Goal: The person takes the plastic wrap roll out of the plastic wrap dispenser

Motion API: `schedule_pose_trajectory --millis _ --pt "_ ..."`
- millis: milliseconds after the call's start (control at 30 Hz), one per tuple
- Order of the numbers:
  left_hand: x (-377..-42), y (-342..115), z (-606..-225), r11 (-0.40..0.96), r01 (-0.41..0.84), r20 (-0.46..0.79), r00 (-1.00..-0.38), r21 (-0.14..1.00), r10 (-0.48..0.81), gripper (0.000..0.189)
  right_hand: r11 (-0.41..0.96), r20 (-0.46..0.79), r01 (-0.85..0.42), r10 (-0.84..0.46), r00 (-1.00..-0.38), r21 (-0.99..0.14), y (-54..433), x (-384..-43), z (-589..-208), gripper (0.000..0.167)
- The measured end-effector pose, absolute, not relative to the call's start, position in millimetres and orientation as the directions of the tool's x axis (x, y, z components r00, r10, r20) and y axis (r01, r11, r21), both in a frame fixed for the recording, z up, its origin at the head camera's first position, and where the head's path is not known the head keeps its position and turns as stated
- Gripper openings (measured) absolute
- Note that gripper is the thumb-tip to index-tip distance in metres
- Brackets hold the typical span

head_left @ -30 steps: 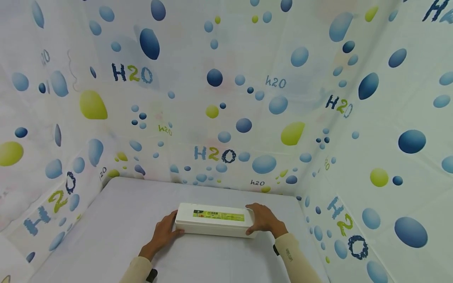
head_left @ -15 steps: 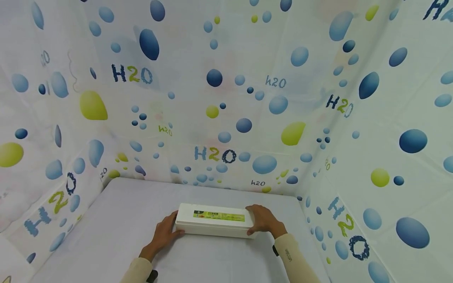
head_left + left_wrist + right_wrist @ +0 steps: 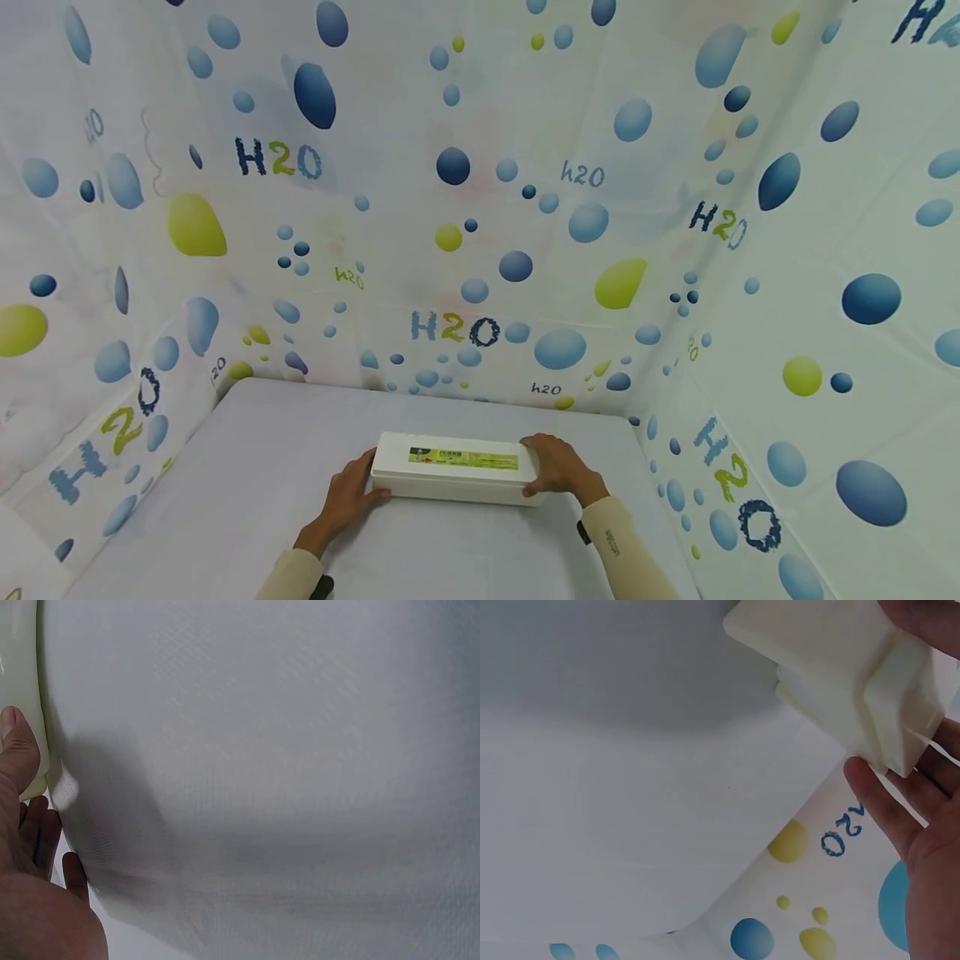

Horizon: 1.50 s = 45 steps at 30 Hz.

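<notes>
A long white box (image 3: 454,486) with a lid and a yellow-green label (image 3: 463,458) on top lies crosswise on the white-covered table. My left hand (image 3: 348,493) holds its left end, thumb along the front side and fingers at the end. At the other end, my right hand (image 3: 557,467) grips the box between the thumb in front and fingers at the back corner. The left wrist view catches only a corner of the box (image 3: 19,667) beside the thumb. In the right wrist view, the stepped end of the box (image 3: 832,667) shows by the fingers.
A white cloth covers the table (image 3: 285,442). Around it on the back and both sides hang white curtains (image 3: 405,233) printed with blue and green drops and H2O lettering. Dark straps show at both sleeve cuffs (image 3: 600,521).
</notes>
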<state>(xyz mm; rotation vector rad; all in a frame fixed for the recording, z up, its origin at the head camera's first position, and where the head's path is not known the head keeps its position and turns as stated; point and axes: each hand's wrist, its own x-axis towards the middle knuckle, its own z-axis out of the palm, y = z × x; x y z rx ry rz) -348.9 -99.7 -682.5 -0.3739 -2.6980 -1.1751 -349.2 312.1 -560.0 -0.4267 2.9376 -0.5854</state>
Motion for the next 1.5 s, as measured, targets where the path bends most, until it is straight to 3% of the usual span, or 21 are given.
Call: schedule_pose_trajectory --millis 867,1200,1400,1500 --pt "-348.4 -100.1 -692.9 0.675 0.329 0.303 -0.939 0.66 0.162 0.088 0.869 -0.086 -0.249 -0.314 -0.946 -0.427 311.4 -356.3 -550.2 0.087" --pt "-344.9 -99.9 -679.4 0.671 0.266 0.218 -0.963 0.693 0.156 0.088 0.872 -0.096 -0.234 -0.302 -0.949 -0.43 312.0 -359.3 -551.9 0.087" --pt "-350.1 -100.8 -693.9 0.675 0.328 0.303 -0.94 0.661 0.159 0.086 0.863 -0.091 -0.249 -0.319 -0.943 -0.44 312.9 -361.1 -550.7 0.086" --pt "-351.5 -101.1 -694.7 0.67 0.314 0.272 -0.947 0.673 0.171 0.087 0.856 -0.086 -0.253 -0.324 -0.942 -0.45 314.5 -360.2 -551.3 0.085"
